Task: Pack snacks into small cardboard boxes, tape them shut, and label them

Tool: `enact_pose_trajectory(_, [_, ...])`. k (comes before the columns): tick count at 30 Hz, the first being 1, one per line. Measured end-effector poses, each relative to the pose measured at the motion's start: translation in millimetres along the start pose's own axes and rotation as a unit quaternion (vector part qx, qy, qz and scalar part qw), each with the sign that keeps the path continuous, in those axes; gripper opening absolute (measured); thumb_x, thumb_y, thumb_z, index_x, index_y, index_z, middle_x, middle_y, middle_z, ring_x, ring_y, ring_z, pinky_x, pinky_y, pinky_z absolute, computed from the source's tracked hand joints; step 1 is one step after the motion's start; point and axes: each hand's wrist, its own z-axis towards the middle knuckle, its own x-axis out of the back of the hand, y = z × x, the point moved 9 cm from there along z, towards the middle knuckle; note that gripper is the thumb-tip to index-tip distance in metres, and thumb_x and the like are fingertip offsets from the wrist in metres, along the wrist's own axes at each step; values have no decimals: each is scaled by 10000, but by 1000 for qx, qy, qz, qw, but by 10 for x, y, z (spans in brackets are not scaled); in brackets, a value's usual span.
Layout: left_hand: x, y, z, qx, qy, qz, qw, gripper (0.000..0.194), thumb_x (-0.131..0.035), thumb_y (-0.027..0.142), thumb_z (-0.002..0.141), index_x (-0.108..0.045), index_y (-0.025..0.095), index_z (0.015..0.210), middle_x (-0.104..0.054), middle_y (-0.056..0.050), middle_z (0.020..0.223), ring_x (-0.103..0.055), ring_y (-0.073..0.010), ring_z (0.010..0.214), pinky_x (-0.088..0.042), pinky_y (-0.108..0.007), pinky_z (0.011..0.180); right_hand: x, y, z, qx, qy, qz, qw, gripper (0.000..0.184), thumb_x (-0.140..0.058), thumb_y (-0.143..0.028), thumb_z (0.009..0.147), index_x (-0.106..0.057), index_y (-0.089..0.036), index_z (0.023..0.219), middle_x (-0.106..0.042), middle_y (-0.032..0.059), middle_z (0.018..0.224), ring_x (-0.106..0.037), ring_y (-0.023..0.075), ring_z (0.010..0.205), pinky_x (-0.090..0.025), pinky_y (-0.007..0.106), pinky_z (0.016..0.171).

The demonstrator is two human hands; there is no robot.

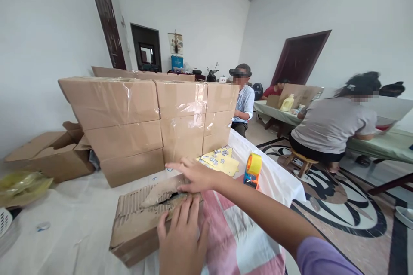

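Observation:
A torn cardboard box (138,227) lies on the cloth in front of me, its top ripped so that the corrugated layer shows and a dark gap runs across it. My left hand (182,236) rests on the near right part of the box, fingers stretched out over the top. Above the box's far right edge is my right hand (192,176), its index finger extended to the left and its lower fingers touching the torn cardboard by the gap. Nothing can be seen held in either hand. What lies inside the box is hidden.
Taped cartons (135,137) stand stacked behind the box. Yellow printed sheets (222,161) and a tape dispenser (253,169) lie to the right. An opened carton (61,154) and a yellow plastic bag (24,187) are at left. Several people sit beyond, at right.

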Motion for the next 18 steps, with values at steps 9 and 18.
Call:
enact_pose_trajectory(9, [-7,71,-84,-12,-4,10,1000,460,-465,320,953,-622,153,1352,-636,-145,1376,-574,-302,1228,-164,-572,1154,-526,732,-259,-298,167,459,820,218,-729,-272,704,-696,-165,891,-659,16,866,-620,215,911,-457,344,900])
enact_pose_trajectory(18, [-104,147,-123,7,25,33,999,528,-526,327,914,-567,99,1388,-577,-197,1424,-500,-372,1311,-139,-640,1178,-889,618,-549,-240,267,570,739,448,-376,-559,950,-652,-223,840,-648,33,781,-616,221,866,-495,354,830])
